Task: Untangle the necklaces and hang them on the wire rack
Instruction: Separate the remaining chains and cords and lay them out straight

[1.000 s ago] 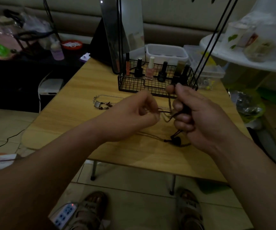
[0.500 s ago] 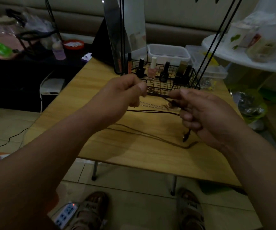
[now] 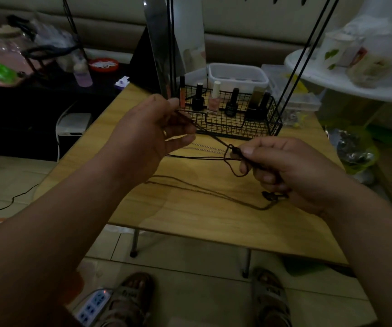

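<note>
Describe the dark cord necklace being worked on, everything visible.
The dark cord necklace is a thin brown string, matte like waxed thread. The left hand pinches one part high; the right hand pinches a knot lower, so the stretch between runs taut and slanted. A small loop hangs under that hand. Its slack strands trail over the wooden table to a dark pendant.

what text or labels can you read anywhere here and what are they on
No text reads clearly.
Nail polish bottles in the wire rack: any labels too small.
Left sandal strap: lettering too blurred.
</note>
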A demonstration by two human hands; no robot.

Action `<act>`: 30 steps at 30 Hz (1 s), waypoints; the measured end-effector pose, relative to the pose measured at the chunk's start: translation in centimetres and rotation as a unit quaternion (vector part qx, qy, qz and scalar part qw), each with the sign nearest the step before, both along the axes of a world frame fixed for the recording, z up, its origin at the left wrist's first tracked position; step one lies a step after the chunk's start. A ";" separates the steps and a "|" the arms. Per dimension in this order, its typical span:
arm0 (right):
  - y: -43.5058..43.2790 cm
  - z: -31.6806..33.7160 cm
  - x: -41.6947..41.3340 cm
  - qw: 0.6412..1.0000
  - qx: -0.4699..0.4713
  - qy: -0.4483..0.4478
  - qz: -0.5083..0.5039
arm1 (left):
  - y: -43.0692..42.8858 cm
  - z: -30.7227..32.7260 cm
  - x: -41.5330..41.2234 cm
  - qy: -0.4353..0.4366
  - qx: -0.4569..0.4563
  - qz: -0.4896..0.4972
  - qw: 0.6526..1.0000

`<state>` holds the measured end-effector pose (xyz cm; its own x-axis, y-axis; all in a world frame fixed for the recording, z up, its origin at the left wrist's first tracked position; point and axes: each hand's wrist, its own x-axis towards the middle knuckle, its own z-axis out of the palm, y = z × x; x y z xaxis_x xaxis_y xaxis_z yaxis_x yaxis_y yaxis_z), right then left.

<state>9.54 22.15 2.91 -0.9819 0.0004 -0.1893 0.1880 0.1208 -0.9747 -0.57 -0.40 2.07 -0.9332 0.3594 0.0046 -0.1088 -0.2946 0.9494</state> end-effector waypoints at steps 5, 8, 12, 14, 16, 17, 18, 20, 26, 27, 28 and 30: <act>-0.1 0.2 0.0 0.999 -0.025 0.018 0.009 | 1.0 0.2 1.0 -0.104 0.098 -0.027 0.989; -0.2 0.2 0.1 0.999 -0.023 0.040 0.011 | 1.8 -0.4 1.2 -0.146 0.113 -0.037 0.982; -0.3 0.4 0.2 0.997 -0.036 0.068 -0.003 | 2.2 -1.3 1.5 -0.132 0.047 -0.072 0.988; -0.4 0.4 0.1 0.997 -0.030 0.075 -0.006 | 2.4 -1.3 2.0 -0.099 -0.001 -0.096 0.990; -0.5 0.3 0.0 0.996 -0.025 0.082 -0.006 | 2.5 -1.1 2.5 -0.062 -0.053 -0.150 0.985; -0.5 0.4 0.0 0.996 -0.024 0.087 -0.007 | 2.5 -1.0 2.7 -0.035 -0.087 -0.189 0.977; -0.5 0.3 0.0 0.995 -0.022 0.092 -0.011 | 2.4 -0.9 2.9 -0.005 -0.126 -0.225 0.966; -0.3 0.4 -0.1 0.994 -0.016 0.105 -0.032 | 2.0 -0.7 2.8 0.050 -0.203 -0.256 0.944; 1.6 0.6 -0.5 0.985 -0.018 0.126 -0.117 | 0.6 -0.7 2.3 0.149 -0.332 -0.216 0.906; 1.7 0.6 -0.5 0.985 -0.017 0.125 -0.119 | 0.5 -0.7 2.2 0.148 -0.332 -0.209 0.908; 1.8 0.5 -0.5 0.985 -0.016 0.123 -0.119 | 0.4 -0.7 2.0 0.150 -0.333 -0.203 0.908; 1.8 0.4 -0.5 0.986 -0.011 0.119 -0.114 | 0.2 -0.7 1.8 0.161 -0.339 -0.192 0.907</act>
<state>9.03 23.93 3.27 -0.9733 0.2256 0.0436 -0.0259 0.0809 -0.9964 1.26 -0.19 1.33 -0.7274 0.6804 -0.0886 0.2359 0.3692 0.8989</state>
